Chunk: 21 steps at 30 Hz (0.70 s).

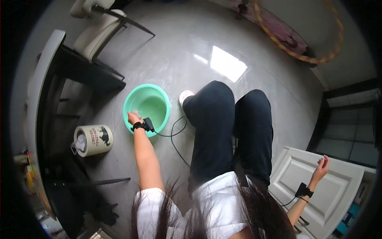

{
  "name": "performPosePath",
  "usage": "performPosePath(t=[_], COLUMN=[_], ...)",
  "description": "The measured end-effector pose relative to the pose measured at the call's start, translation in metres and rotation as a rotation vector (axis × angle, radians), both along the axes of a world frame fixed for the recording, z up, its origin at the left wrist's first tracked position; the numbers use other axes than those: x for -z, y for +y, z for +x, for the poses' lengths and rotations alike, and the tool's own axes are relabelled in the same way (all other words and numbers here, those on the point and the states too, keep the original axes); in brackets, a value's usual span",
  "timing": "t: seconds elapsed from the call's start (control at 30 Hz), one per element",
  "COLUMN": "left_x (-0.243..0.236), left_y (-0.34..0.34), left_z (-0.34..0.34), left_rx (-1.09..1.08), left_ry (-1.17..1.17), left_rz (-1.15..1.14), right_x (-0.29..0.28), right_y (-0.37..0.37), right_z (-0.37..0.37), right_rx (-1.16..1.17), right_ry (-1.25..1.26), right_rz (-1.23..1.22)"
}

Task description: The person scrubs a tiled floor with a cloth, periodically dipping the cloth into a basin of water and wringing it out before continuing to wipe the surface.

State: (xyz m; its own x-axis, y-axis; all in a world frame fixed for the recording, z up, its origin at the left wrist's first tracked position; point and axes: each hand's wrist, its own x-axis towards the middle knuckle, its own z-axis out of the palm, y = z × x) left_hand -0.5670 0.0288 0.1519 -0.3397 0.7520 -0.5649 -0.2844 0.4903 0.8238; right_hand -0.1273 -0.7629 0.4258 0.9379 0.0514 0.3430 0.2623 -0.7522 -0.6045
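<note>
A round mint-green basin (164, 95) stands on the grey floor to the left of my legs. My left hand (133, 118) is at its near left side, just over the rim, with the fingers closed. A small pale greyish thing (137, 113) shows at those fingers, too small to make out. Whether the basin holds water is hard to tell. Out to the right, my right hand (320, 169) is raised beside a white panelled cabinet door (318, 179). Its fingers are loosely bent and apart, with nothing in them. Both wrists wear black bands with small cabled boxes.
A cream bin (100, 140) with a dark animal print stands left of the basin. Farther left are a table (41, 83) and a pale chair (99, 34). A black cable (172, 135) loops over the floor. A hula hoop (302, 58) leans at the far right.
</note>
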Motion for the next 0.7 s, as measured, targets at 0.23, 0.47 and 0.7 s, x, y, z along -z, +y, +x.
performPosePath(t=[0.23,0.47,0.7], left_x=[-0.037,-0.119,-0.201], left_y=[-0.018,-0.110,-0.132], left_z=[-0.061,-0.111,-0.243], left_rx=[0.450,0.231,0.170], left_ry=[-0.354,-0.399,-0.227], left_rz=[0.120,0.240,0.329], right_x=[0.026,0.051,0.040], right_y=[0.003,0.003,0.021], right_z=[0.016,0.047,0.077], right_rx=[-0.076,-0.206,-0.281], right_ry=[0.067,0.098,0.213], right_rz=[0.152,0.267,0.639])
